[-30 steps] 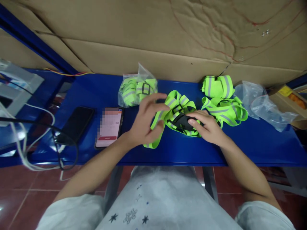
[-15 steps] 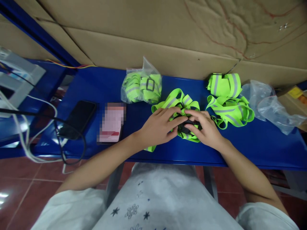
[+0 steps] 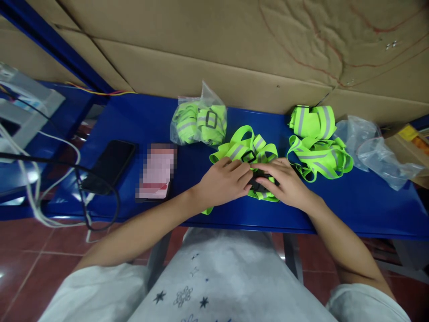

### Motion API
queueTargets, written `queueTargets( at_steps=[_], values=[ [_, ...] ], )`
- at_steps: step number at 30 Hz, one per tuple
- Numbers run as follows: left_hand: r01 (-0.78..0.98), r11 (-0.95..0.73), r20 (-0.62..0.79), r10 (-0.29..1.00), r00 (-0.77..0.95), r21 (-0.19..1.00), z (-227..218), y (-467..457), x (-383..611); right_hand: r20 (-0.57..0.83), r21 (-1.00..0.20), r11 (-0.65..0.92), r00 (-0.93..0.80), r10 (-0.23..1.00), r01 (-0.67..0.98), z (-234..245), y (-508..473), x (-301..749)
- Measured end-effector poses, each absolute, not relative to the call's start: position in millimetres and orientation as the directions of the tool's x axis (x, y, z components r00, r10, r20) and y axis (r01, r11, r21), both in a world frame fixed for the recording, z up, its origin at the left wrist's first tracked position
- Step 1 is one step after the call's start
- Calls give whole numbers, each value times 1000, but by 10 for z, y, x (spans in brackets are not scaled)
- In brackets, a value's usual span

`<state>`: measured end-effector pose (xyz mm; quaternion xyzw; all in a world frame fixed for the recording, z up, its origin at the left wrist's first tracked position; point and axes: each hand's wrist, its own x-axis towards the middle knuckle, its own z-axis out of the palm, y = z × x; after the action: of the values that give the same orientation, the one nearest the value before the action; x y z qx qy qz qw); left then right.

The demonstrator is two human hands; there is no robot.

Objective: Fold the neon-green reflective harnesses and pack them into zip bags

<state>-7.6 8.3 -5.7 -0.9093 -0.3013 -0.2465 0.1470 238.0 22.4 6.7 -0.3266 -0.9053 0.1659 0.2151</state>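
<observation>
In the middle of the head view lies a bundle of lime-yellow reflective strap (image 3: 237,150) with a silver-grey stripe. A black plastic adjuster buckle (image 3: 248,156) shows on top of it. My left hand (image 3: 226,182) is closed, its curled fingertips at a dark buckle piece (image 3: 257,182) in the bundle. From the other side my right hand (image 3: 290,183) pinches the same black piece between thumb and fingers. The fingertips cover most of this piece, so its exact shape is hidden. A short strap end (image 3: 208,210) pokes out beneath my left wrist.
A clear bag (image 3: 198,124) of rolled straps stands at the back. More straps (image 3: 320,156) lie to the right, near empty plastic bags (image 3: 378,150) and a cardboard box (image 3: 407,150). Two phones, one dark (image 3: 109,165), one lit (image 3: 157,170), and cables (image 3: 36,197) are left on the blue table (image 3: 241,218).
My left fingers have curled in and drawn slightly back, so the adjuster buckle is now uncovered. My right hand stays nearly in place on the black piece.
</observation>
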Motion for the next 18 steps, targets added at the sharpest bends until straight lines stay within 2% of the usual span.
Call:
queueTargets(
  at_steps=[5,7,10,12,15,18],
  values=[
    [650,-758,536,571,622,52,-57,151,-127,139,-365,717,-727,672,594,126,213,2406],
    [639,-765,550,569,612,81,6,172,-167,132,-307,711,-711,690,633,172,200,2417],
    [648,-752,640,557,529,119,184,195,-282,218,-187,690,-655,723,700,265,182,2515],
    [674,-704,707,593,385,224,332,220,-403,341,-131,630,-562,754,766,333,183,2693],
    [644,-604,753,655,65,470,516,332,-641,549,-212,460,-284,786,862,419,237,3191],
    [396,-595,713,619,-328,699,586,574,-959,692,-454,269,145,707,849,486,378,3925]
  ],
)
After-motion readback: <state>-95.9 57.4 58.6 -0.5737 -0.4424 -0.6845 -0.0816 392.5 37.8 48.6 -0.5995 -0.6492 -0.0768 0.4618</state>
